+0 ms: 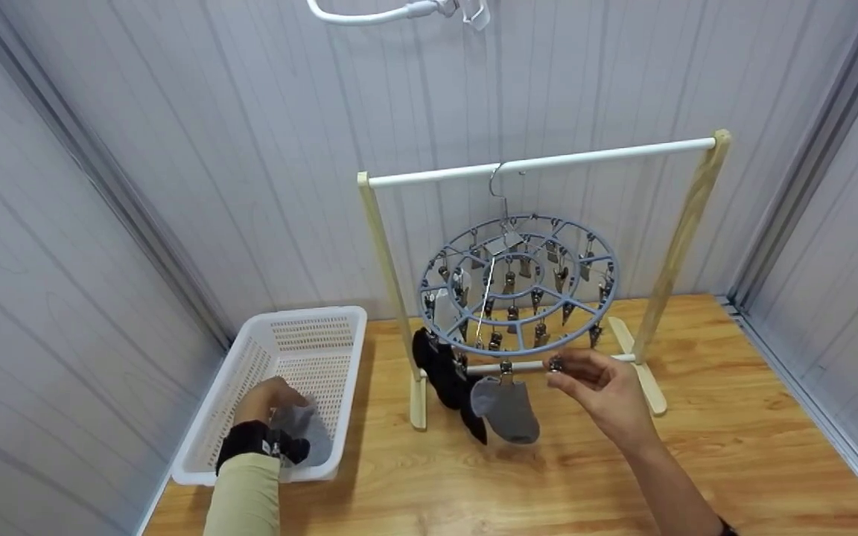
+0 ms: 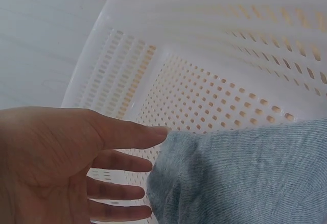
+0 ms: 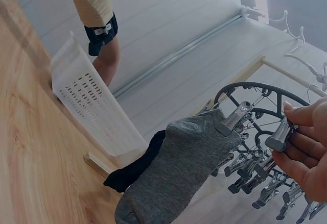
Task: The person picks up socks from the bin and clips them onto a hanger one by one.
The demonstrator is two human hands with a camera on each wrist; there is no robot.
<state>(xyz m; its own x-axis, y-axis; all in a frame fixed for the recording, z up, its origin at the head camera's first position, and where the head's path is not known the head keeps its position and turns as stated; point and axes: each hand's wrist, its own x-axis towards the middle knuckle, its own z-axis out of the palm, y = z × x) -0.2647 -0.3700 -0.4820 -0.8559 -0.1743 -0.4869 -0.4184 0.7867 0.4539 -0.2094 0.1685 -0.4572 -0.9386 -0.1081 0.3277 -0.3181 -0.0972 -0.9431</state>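
Observation:
In the white basket, my left hand (image 1: 278,393) reaches down to a grey sock (image 2: 245,173). In the left wrist view its fingers are nearly straight, with the thumb tip at the sock's edge; whether it touches cannot be told. My right hand (image 1: 608,394) pinches a metal clip (image 3: 280,134) at the front rim of the round blue-grey hanger (image 1: 520,347). Left of that hand, another grey sock (image 1: 507,413) hangs from a clip. Black socks (image 1: 444,376) hang farther left, and a white sock (image 1: 445,313) is behind them.
The basket (image 1: 358,335) stands on the wooden table (image 1: 429,484), left of the rack. A white rail (image 1: 608,155) on wooden posts carries the hanger by its hook. Several clips dangle from the hanger's rings. Panelled walls (image 1: 265,149) enclose the table.

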